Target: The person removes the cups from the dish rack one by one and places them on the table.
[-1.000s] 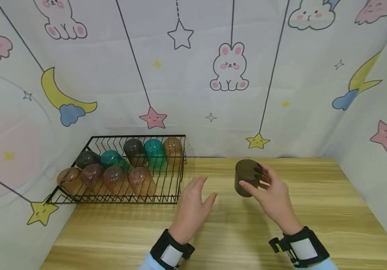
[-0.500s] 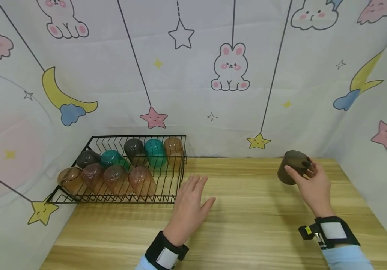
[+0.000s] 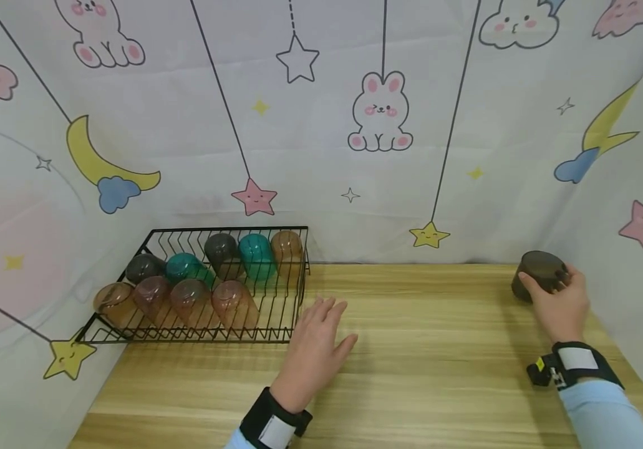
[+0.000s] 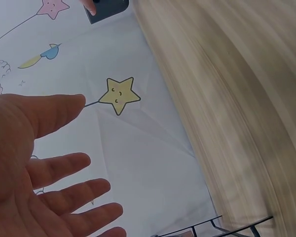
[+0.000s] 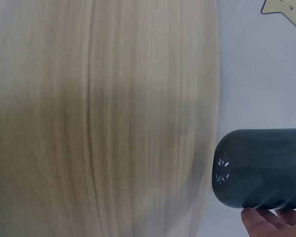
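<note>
At the back right of the table, my right hand grips a dark grey see-through cup, thumb on the near side and fingers round the right. The mouth of the cup faces up. In the right wrist view the rounded base of the cup points toward the tabletop, close to its back edge, with fingertips along one side. My left hand hovers over the middle of the table, just right of the rack, holding nothing. Its fingers are spread and relaxed in the left wrist view.
A black wire rack stands at the back left. Several see-through cups lean in it upside down, among them a teal cup, a grey cup and a pinkish cup. A patterned cloth rises behind the wooden table.
My right hand has carried the grey cup from the middle of the table to the back right. My left hand has stayed near the rack, shifting only slightly.
</note>
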`<state>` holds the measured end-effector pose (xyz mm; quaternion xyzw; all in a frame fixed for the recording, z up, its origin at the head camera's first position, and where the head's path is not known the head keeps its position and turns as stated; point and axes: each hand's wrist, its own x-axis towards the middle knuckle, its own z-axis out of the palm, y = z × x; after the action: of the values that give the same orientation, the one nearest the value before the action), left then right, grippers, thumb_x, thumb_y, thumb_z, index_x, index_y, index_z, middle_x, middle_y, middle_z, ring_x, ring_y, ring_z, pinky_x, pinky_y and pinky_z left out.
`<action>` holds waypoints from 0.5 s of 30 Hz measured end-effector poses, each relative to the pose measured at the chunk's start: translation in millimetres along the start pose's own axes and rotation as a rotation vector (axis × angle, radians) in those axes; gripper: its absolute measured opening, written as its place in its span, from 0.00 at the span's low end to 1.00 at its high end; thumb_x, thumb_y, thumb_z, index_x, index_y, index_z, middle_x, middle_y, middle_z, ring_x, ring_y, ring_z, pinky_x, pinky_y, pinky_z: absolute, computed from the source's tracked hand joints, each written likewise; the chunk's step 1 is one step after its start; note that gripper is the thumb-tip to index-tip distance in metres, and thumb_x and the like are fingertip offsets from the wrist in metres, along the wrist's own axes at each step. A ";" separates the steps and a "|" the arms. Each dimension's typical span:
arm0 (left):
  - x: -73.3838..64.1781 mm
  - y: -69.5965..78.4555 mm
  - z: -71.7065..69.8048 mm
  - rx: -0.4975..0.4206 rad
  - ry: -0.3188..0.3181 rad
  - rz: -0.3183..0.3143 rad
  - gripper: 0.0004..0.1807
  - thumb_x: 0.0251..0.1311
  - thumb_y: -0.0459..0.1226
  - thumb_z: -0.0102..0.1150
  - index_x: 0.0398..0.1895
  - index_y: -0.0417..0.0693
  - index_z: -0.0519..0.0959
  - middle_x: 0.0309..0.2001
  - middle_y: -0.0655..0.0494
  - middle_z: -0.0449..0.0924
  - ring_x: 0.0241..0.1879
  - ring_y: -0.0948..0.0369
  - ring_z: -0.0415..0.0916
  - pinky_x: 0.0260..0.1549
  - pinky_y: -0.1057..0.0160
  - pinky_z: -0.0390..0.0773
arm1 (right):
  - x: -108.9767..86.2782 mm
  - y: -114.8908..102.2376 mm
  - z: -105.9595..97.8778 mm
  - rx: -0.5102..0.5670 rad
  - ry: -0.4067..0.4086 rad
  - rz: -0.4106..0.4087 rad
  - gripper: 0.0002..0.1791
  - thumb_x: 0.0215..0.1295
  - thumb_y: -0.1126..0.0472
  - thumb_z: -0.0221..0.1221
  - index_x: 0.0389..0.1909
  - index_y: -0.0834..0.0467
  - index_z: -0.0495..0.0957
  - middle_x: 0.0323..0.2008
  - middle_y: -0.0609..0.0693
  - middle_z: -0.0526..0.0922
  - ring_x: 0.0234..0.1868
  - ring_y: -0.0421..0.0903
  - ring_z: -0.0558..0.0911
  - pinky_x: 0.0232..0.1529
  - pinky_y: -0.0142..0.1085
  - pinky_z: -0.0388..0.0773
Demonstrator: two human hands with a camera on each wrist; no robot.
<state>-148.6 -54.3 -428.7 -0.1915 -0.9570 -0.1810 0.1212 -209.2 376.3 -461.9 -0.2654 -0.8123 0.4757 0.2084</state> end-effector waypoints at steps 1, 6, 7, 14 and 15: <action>0.3 0.5 0.1 0.002 -0.002 0.001 0.32 0.57 0.54 0.59 0.63 0.51 0.68 0.64 0.47 0.68 0.67 0.47 0.60 0.65 0.45 0.61 | 2.0 0.2 0.0 -0.011 -0.003 0.003 0.50 0.55 0.41 0.61 0.73 0.51 0.44 0.71 0.56 0.54 0.70 0.58 0.60 0.65 0.53 0.62; 1.6 3.5 0.8 0.016 -0.019 0.001 0.31 0.57 0.55 0.58 0.61 0.51 0.69 0.63 0.48 0.69 0.66 0.47 0.62 0.64 0.45 0.62 | 11.9 1.6 2.2 -0.042 -0.018 0.000 0.51 0.55 0.40 0.60 0.72 0.54 0.44 0.71 0.58 0.54 0.69 0.60 0.60 0.64 0.55 0.63; 1.8 4.0 0.9 0.018 -0.023 0.001 0.31 0.57 0.55 0.58 0.61 0.51 0.70 0.63 0.48 0.69 0.66 0.47 0.62 0.64 0.45 0.62 | 14.1 2.4 2.8 -0.049 -0.021 -0.003 0.51 0.55 0.40 0.60 0.72 0.55 0.44 0.71 0.58 0.55 0.68 0.61 0.61 0.63 0.55 0.63; 3.6 6.0 0.9 0.034 -0.049 0.007 0.29 0.58 0.55 0.57 0.59 0.52 0.72 0.62 0.49 0.71 0.65 0.48 0.63 0.63 0.46 0.63 | 27.0 8.5 6.6 -0.056 -0.052 0.011 0.52 0.55 0.39 0.59 0.72 0.56 0.43 0.70 0.60 0.55 0.67 0.60 0.63 0.63 0.54 0.65; 3.9 6.1 0.9 0.036 -0.050 0.006 0.29 0.58 0.55 0.57 0.59 0.52 0.72 0.61 0.49 0.71 0.65 0.48 0.63 0.63 0.46 0.63 | 28.0 8.7 7.2 -0.055 -0.053 0.013 0.52 0.55 0.39 0.59 0.72 0.56 0.43 0.70 0.60 0.55 0.67 0.61 0.63 0.63 0.54 0.64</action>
<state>-149.7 -47.4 -426.5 -0.1965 -0.9623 -0.1584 0.1012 -233.0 392.7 -470.4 -0.2637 -0.8286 0.4613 0.1764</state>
